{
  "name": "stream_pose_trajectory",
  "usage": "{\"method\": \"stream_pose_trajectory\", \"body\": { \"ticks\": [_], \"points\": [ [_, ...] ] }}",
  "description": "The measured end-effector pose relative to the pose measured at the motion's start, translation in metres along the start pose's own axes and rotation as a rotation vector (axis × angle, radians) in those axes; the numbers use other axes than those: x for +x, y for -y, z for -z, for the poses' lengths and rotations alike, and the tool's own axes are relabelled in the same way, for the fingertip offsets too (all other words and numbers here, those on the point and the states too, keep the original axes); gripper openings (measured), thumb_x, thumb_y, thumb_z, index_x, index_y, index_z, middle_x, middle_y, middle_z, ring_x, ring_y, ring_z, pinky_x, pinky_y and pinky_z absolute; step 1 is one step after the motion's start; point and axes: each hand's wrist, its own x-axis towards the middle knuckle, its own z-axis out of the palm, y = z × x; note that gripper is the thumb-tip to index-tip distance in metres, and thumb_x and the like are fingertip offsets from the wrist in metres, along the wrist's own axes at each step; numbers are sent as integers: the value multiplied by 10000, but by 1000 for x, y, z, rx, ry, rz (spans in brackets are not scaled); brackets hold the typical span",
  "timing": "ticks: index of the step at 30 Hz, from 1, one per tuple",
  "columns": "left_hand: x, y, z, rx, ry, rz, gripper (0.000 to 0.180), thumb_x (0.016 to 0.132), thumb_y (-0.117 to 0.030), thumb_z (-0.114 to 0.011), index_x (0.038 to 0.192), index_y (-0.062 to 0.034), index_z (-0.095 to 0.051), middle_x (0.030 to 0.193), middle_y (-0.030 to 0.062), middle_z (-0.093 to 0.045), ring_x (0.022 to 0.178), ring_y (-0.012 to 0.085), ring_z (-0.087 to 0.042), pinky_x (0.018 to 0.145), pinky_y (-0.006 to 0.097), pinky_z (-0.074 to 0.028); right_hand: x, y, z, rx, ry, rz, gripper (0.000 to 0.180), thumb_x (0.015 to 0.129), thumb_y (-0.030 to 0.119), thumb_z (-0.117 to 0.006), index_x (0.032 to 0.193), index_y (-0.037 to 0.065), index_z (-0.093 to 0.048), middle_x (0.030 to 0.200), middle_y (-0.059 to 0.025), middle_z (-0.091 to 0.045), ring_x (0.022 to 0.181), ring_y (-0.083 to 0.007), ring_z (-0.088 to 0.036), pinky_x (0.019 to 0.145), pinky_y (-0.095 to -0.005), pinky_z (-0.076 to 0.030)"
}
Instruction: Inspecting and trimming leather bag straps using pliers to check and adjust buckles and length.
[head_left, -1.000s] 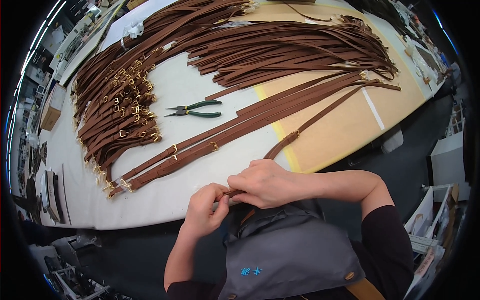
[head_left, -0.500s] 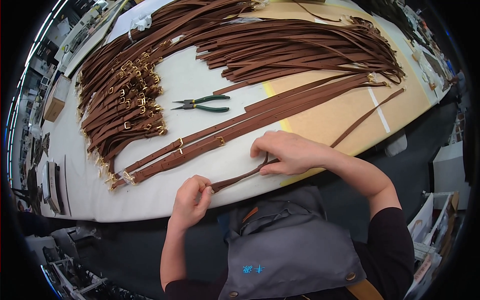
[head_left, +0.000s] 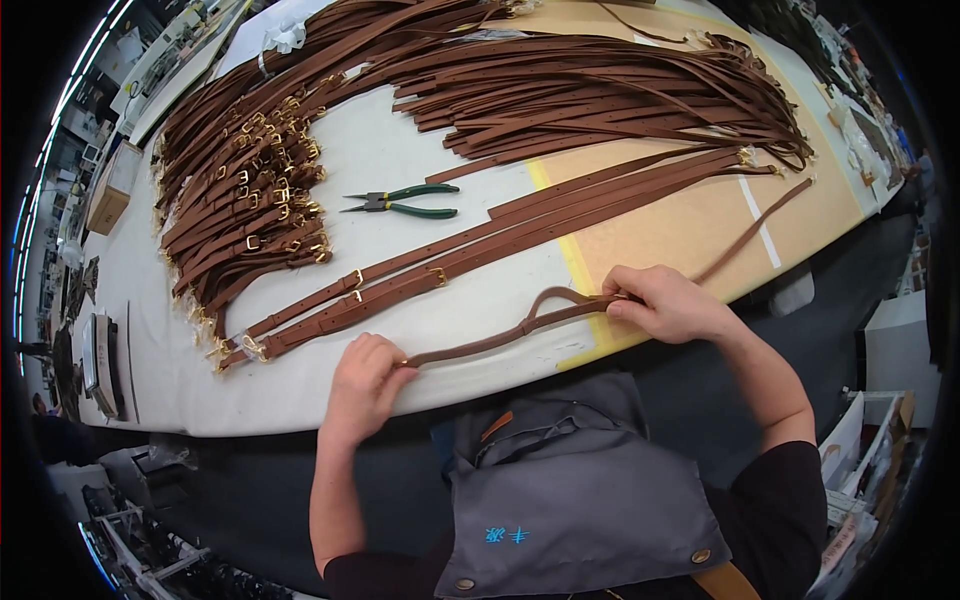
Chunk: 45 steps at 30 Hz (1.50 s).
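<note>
A thin brown leather strap (head_left: 480, 342) lies along the near edge of the white table (head_left: 330, 390). My left hand (head_left: 362, 385) pinches its left end at the table edge. My right hand (head_left: 668, 302) grips the strap further right, where it bows up in a small loop (head_left: 553, 296); the rest of the strap runs on to the upper right over the tan mat (head_left: 690, 215). Just beyond lie a few buckled brown straps (head_left: 400, 285) laid side by side.
Green-handled pliers (head_left: 400, 202) lie mid-table. A heap of buckled straps (head_left: 245, 200) fills the left, a large pile of plain brown straps (head_left: 600, 85) the back. A grey apron (head_left: 570, 490) hangs below the table edge. Shelving and boxes stand at the right.
My hands have moved apart from a close grip near my body: the left slid left along the table edge, the right moved right, and the strap now lies stretched on the table.
</note>
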Motion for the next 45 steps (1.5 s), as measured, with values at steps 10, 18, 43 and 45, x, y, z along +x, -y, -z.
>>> {"method": "stream_pose_trajectory", "body": {
  "ticks": [10,18,43,45],
  "points": [
    [8,4,32,9,-15,83,281,790,-118,-828,1000,-58,-652,1009,70,-647,1020,294,-574,955,416,-402,17,-20,4,259,145,-4,268,1037,288,-629,1031,20,-631,754,1,-568,706,-108,-486,658,-286,-429],
    [75,-59,-61,14,-142,-262,433,769,-191,-874,1102,-28,-650,1062,104,-672,991,293,-619,906,392,-457,16,-13,0,452,150,-46,261,1021,292,-656,989,35,-625,775,45,-533,719,-53,-433,635,-231,-367],
    [12,22,2,219,-166,-64,250,793,-99,-824,989,-48,-677,834,91,-645,794,300,-618,740,412,-464,18,-123,32,-352,-653,62,299,974,273,-690,773,66,-614,647,-128,-592,588,-336,-605,552,-425,-455],
    [-2,35,21,291,-202,-19,265,777,-88,-827,994,-48,-680,844,87,-644,803,300,-605,759,412,-452,18,-152,50,-381,-701,50,307,983,275,-679,772,64,-605,644,-128,-580,589,-338,-596,551,-432,-446]
  ]
}}
